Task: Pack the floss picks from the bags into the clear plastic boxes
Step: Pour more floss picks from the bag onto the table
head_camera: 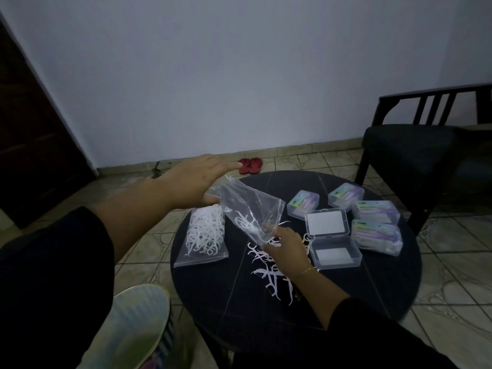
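My left hand (197, 179) is raised over the far left of the round dark table (372, 288) and pinches the upper end of a clear bag (247, 206) with its thumb, fingers stretched out. The bag hangs tilted, with a few white floss picks left inside. My right hand (286, 247) grips the bag's lower corner just above a pile of loose floss picks (269, 274). A second, full bag of picks (203, 235) lies flat to the left. An open clear plastic box (334, 251), holding no picks, stands right of my right hand.
Several closed boxes with purple labels (376, 213) sit at the table's back right. A dark chair (410, 150) stands right of the table. Red slippers (250, 165) lie by the wall, a dark door (32, 134) is at left, and a pale striped object (133, 323) lies at bottom left.
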Demonstrator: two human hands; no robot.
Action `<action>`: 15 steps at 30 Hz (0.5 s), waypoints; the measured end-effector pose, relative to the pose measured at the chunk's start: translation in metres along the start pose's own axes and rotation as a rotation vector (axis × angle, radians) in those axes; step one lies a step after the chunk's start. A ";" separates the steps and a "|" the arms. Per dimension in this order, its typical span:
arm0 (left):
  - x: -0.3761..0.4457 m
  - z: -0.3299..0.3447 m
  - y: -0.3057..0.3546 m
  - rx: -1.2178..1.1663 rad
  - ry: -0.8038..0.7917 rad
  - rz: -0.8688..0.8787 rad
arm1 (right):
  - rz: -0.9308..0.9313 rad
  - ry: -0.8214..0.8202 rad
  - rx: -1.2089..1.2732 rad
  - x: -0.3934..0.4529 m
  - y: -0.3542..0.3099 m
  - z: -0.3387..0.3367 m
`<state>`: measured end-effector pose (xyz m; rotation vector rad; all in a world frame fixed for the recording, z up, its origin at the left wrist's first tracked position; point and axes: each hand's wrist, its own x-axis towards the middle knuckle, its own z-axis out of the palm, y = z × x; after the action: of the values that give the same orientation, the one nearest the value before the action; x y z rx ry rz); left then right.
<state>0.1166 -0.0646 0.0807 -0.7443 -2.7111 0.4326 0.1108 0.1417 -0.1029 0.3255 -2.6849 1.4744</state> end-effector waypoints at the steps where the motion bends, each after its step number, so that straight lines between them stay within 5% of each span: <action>1: -0.001 0.000 0.001 -0.001 0.001 0.001 | -0.013 -0.007 -0.001 0.002 0.000 0.001; 8: -0.004 -0.001 0.002 -0.025 0.013 0.000 | -0.045 0.002 0.082 0.005 0.003 0.003; 15: -0.006 0.003 0.000 -0.056 0.036 -0.027 | 0.036 -0.074 0.436 -0.010 -0.016 -0.013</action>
<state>0.1205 -0.0681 0.0770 -0.7217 -2.7066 0.3359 0.1229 0.1458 -0.0839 0.3581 -2.4060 2.0917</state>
